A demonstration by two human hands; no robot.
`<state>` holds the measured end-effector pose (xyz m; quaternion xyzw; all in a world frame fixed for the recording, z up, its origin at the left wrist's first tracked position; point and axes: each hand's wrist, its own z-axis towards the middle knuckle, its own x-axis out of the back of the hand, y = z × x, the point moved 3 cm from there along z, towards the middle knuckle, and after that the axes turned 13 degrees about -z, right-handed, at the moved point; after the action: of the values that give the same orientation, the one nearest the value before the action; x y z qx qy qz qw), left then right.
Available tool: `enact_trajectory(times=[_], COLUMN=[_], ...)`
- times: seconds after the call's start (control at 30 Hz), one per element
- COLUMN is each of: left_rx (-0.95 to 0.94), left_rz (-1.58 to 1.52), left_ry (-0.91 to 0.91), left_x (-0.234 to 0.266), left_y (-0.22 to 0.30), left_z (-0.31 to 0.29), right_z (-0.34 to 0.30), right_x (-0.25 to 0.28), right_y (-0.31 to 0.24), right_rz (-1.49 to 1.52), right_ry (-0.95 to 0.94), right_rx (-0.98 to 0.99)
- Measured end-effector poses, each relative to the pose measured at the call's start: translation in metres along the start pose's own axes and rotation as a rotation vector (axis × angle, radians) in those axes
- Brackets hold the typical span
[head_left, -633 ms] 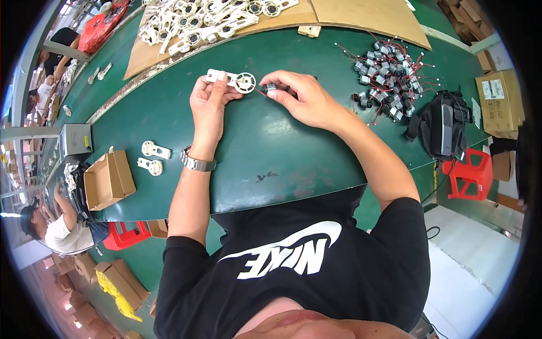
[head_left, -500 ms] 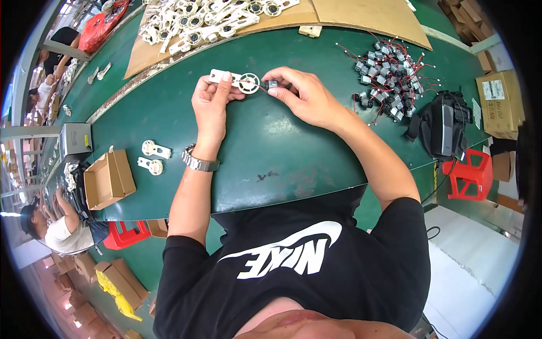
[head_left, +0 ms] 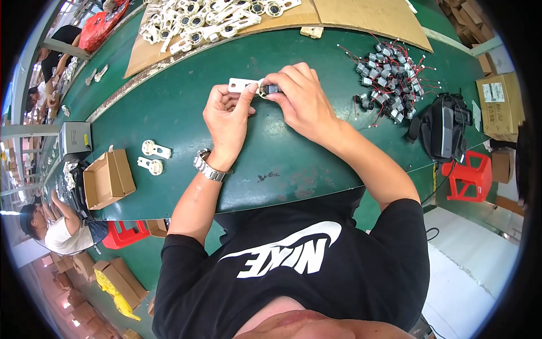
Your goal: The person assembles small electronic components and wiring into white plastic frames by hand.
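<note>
My left hand (head_left: 230, 113) pinches a white plastic bracket (head_left: 239, 85), a flat arm with a round ring at its right end. In my right hand (head_left: 302, 99) is a small dark motor (head_left: 272, 89), held against the bracket's ring. Fingers cover much of the ring, and whether the motor sits inside it I cannot tell. Both hands are above the green table (head_left: 282, 152). To the left lie two white brackets (head_left: 152, 149). On the right is a heap of small grey and black motors (head_left: 389, 79) with red wires.
Many white brackets (head_left: 197, 22) lie on cardboard (head_left: 361, 20) at the back. An open cardboard box (head_left: 110, 179) stands at the left edge, near a grey metal box (head_left: 76, 140). A black bag (head_left: 443, 127) sits at the right. A person (head_left: 62, 226) works far left.
My left hand has moved right with the bracket, bringing its ring up to the motor. My right hand has closed in around the ring end, which is now mostly covered.
</note>
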<state>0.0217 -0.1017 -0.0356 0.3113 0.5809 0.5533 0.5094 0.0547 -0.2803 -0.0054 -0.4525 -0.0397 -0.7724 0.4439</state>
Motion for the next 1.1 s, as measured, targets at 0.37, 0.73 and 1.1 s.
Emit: enact_trajectory(times=[0.37,0.73,1.1], left_rx=[0.043,0.059,0.034], left_rz=[-0.083,-0.182,-0.188], left_ry=[0.004,-0.007,-0.114], left_x=[0.000,0.003,-0.003], left_y=[-0.004,-0.006,-0.002], left_z=[0.000,0.002,-0.004], right_z=[-0.003,-0.007,-0.006], right_x=[-0.008,-0.026,-0.030], right_y=[0.002,0.023,0.031], right_rz=[0.101,0.368,0.967], right_ry=[0.125,-0.077,-0.413], right_rx=[-0.031,-0.226,-0.562])
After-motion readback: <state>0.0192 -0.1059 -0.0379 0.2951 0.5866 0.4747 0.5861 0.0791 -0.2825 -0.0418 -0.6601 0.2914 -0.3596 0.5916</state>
